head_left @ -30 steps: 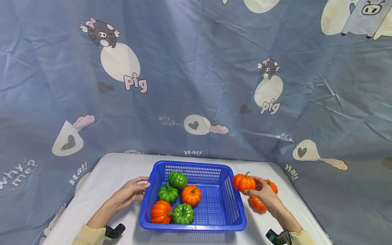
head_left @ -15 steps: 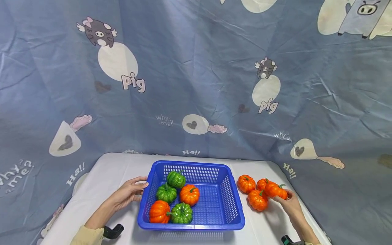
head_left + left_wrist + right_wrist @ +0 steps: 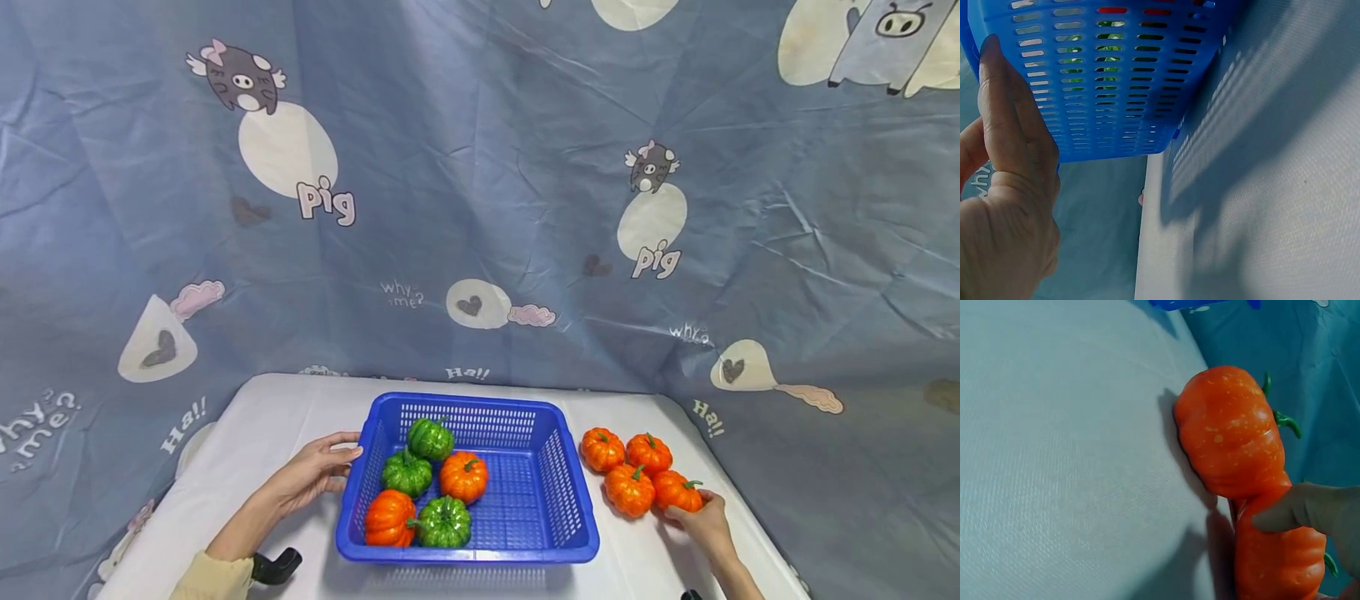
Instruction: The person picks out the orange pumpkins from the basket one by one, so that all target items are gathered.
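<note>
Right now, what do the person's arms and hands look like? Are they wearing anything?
Both hands are bare: no gloves, and no rings that show. The left hand comes out of a pale yellow-beige sleeve that ends at the wrist. By that cuff sits a black curved piece, apparently a camera mount. The right hand shows a bare forearm; its sleeve is out of view.

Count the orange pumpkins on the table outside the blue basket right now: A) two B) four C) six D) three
B: four orange pumpkins sit in a cluster on the white table right of the blue basket, and the right hand touches the nearest one.
</note>
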### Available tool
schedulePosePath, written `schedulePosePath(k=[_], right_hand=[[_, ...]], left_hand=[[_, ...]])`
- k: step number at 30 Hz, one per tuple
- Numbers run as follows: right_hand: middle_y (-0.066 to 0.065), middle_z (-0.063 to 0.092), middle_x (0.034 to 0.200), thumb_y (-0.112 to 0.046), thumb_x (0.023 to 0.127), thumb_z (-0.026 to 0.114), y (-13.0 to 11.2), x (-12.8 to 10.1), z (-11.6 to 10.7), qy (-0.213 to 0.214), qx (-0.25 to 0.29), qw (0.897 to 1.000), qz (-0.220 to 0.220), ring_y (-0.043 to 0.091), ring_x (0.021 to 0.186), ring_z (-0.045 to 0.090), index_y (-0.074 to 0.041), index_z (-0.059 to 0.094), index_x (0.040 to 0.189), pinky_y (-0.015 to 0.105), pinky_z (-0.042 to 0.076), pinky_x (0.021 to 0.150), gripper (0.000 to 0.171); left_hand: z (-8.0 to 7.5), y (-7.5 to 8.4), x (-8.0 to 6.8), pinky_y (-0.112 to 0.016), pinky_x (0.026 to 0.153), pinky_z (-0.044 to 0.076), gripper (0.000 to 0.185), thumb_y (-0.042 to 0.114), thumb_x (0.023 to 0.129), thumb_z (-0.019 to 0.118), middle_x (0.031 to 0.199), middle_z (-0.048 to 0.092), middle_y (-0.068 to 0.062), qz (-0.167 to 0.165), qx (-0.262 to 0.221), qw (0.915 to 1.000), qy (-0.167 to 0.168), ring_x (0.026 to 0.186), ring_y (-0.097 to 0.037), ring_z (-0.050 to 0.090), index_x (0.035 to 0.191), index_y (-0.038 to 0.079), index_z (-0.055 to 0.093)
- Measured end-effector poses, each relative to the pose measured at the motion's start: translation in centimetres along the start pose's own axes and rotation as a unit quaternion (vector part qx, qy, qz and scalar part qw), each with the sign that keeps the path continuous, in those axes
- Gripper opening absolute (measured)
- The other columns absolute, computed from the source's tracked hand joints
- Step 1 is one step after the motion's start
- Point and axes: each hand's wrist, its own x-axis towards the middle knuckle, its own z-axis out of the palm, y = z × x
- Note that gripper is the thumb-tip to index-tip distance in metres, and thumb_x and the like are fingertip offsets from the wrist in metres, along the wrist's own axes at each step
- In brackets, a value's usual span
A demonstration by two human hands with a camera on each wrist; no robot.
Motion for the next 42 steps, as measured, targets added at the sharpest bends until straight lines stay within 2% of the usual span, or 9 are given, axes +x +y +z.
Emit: schedulePosePath(k=[6,11,13,18,22,28,33,39,42], right_hand=[[0.046,0.020,0.137,-0.022,0.078,0.075,-0.7,-0.1,-0.2,-0.028,-0.003,1.000,-0.001,0.055,0.128,0.026,0.020,0.006,0.137,0.061,0.020,0.114,0.100],[0.047,0.009,0.144,-0.029,0.083,0.073,-2.8,-0.8,-1.1,-0.044,-0.036,0.998,-0.007,0.058,0.135,0.014,0.020,-0.001,0.143,0.064,0.016,0.114,0.107],[0.047,0.006,0.145,-0.025,0.084,0.070,-4.2,-1.0,-1.2,-0.033,-0.052,0.998,-0.022,0.059,0.136,0.010,0.019,-0.002,0.144,0.065,0.016,0.113,0.104],[0.042,0.013,0.148,-0.012,0.082,0.065,-8.5,-2.3,-0.5,-0.007,-0.056,0.994,-0.089,0.056,0.138,0.015,0.017,0.005,0.146,0.063,0.019,0.114,0.093],[0.036,0.024,0.149,-0.009,0.083,0.068,-12.3,-3.7,0.9,-0.036,-0.052,0.988,-0.139,0.050,0.138,0.025,0.013,0.015,0.147,0.058,0.025,0.114,0.086],[0.032,0.041,0.143,-0.006,0.080,0.072,-16.8,-4.9,4.8,-0.104,-0.029,0.969,-0.222,0.047,0.133,0.039,0.010,0.035,0.141,0.055,0.034,0.111,0.073],[0.029,0.049,0.138,-0.009,0.073,0.079,-19.4,-5.7,9.1,-0.176,-0.028,0.950,-0.257,0.045,0.129,0.046,0.008,0.042,0.138,0.055,0.035,0.110,0.077],[0.024,0.046,0.143,-0.012,0.076,0.079,-20.7,-5.5,13.4,-0.333,-0.017,0.908,-0.255,0.043,0.134,0.041,0.002,0.044,0.139,0.056,0.034,0.110,0.074],[0.024,0.046,0.143,-0.010,0.077,0.078,-20.7,-5.1,15.3,-0.378,-0.019,0.891,-0.251,0.042,0.135,0.040,0.001,0.045,0.139,0.055,0.034,0.111,0.071]], left_hand=[[0.0,0.1,0.0,-0.034,0.074,0.061,0.058,0.021,0.098,0.056,0.103,0.067,-0.005,0.004,0.004,1.0000,0.001,0.083,-0.014,0.067,0.143,-0.003,0.029],[0.0,-0.1,-0.1,-0.034,0.073,0.061,0.054,0.020,0.098,0.056,0.102,0.068,-0.004,0.007,0.002,1.0000,0.000,0.083,-0.015,0.067,0.141,-0.002,0.032],[-0.1,-0.1,-0.1,-0.034,0.074,0.061,0.053,0.020,0.098,0.056,0.102,0.068,-0.004,0.006,0.000,1.0000,0.000,0.083,-0.014,0.067,0.141,-0.002,0.033],[-0.1,-0.2,-0.2,-0.033,0.073,0.061,0.052,0.019,0.098,0.056,0.101,0.068,-0.004,0.006,-0.002,1.0000,0.002,0.082,-0.014,0.067,0.140,-0.001,0.034],[-0.1,-0.1,-0.3,-0.033,0.073,0.060,0.051,0.020,0.098,0.056,0.101,0.068,-0.003,0.004,-0.004,1.0000,0.005,0.082,-0.014,0.067,0.139,-0.001,0.034],[0.0,0.1,-0.2,-0.034,0.073,0.061,0.055,0.019,0.098,0.055,0.102,0.068,-0.005,0.006,-0.002,1.0000,0.002,0.084,-0.015,0.067,0.142,-0.004,0.030],[0.1,0.2,-0.2,-0.035,0.075,0.060,0.057,0.019,0.099,0.055,0.104,0.068,-0.006,0.009,-0.002,1.0000,-0.001,0.084,-0.016,0.067,0.142,-0.005,0.029],[0.2,0.2,-0.4,-0.036,0.074,0.061,0.056,0.018,0.099,0.054,0.103,0.068,-0.007,0.017,-0.002,0.9998,-0.005,0.083,-0.016,0.067,0.142,-0.007,0.029],[0.3,0.2,-0.4,-0.035,0.074,0.061,0.056,0.017,0.099,0.054,0.104,0.067,-0.007,0.017,-0.003,0.9998,-0.008,0.083,-0.015,0.067,0.142,-0.007,0.028]])
